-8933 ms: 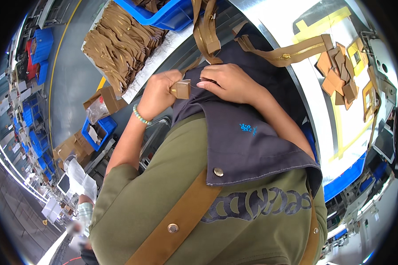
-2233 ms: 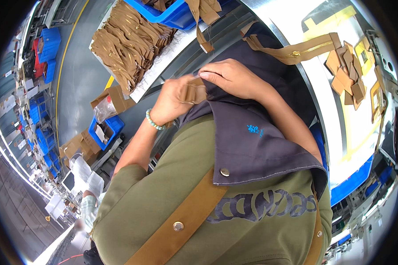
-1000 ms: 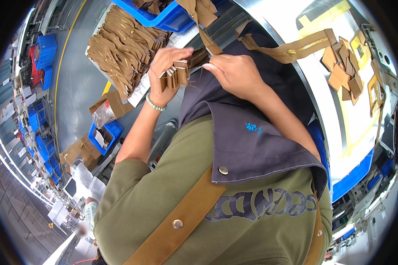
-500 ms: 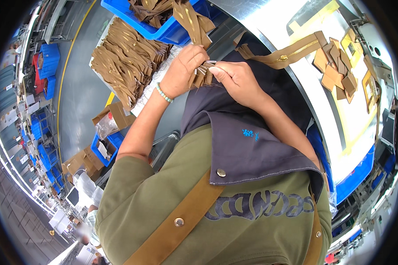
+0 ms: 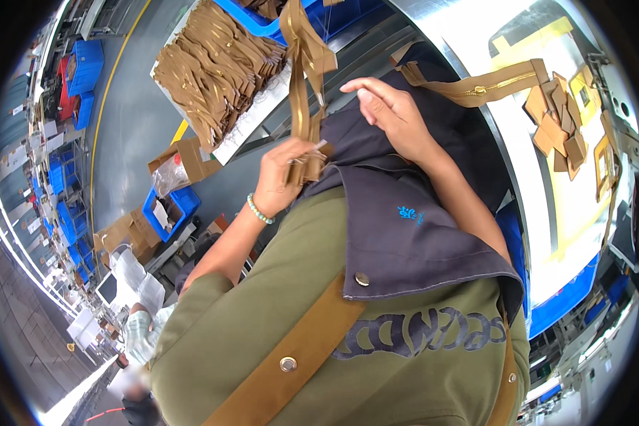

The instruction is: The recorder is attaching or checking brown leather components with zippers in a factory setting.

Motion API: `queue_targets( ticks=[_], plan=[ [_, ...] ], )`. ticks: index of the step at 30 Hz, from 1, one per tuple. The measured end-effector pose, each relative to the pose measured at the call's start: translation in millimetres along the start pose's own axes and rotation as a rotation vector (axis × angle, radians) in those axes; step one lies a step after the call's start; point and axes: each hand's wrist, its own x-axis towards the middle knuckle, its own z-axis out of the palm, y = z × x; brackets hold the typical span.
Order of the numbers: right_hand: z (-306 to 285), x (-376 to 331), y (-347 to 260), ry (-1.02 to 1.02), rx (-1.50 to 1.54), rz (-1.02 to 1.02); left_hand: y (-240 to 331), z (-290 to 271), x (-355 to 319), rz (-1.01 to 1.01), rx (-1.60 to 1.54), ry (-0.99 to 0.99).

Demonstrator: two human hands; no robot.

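Note:
My left hand (image 5: 280, 170), with a beaded bracelet at the wrist, is closed around the ends of several brown zipper strips (image 5: 299, 85) close to my apron. The strips run from the hand up toward the blue bin (image 5: 259, 23), gold teeth showing along them. To the right, my right hand (image 5: 399, 117) is raised over my dark apron with fingers apart and nothing in it. Another brown zipper strip (image 5: 479, 91) with a gold slider lies from my lap onto the white table (image 5: 468, 25). Its far end reaches a heap of brown flat pieces (image 5: 562, 128).
At the left, a thick row of brown zipper pieces (image 5: 216, 74) lies on a white board (image 5: 252, 117). Below it are an open cardboard box (image 5: 199, 157) and a small blue crate (image 5: 184, 206). Yellow frame-like pieces (image 5: 603, 160) rest at the table's right. A person's sleeve (image 5: 140, 334) shows lower left.
My left hand has come down toward my body, drawing the zipper strips out long. My right hand has let go of them and opened.

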Motion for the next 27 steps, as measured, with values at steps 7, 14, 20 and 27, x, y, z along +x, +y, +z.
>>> queue_targets(
  ticks=[7,14,20,27],
  plan=[
    [18,4,14,-0.495,-0.362,-0.052,18,-10,26,-0.024,0.047,-0.392],
    [12,5,4,-0.377,-0.65,-0.094,-16,-20,15,-0.336,-0.365,-0.135],
    [15,1,11,-0.241,-0.91,-0.187,-5,-6,37,-0.842,-0.629,0.033],
    [19,-1,12,-0.183,-0.989,-0.253,-15,-5,44,-0.842,-0.729,-0.098]
  ],
)
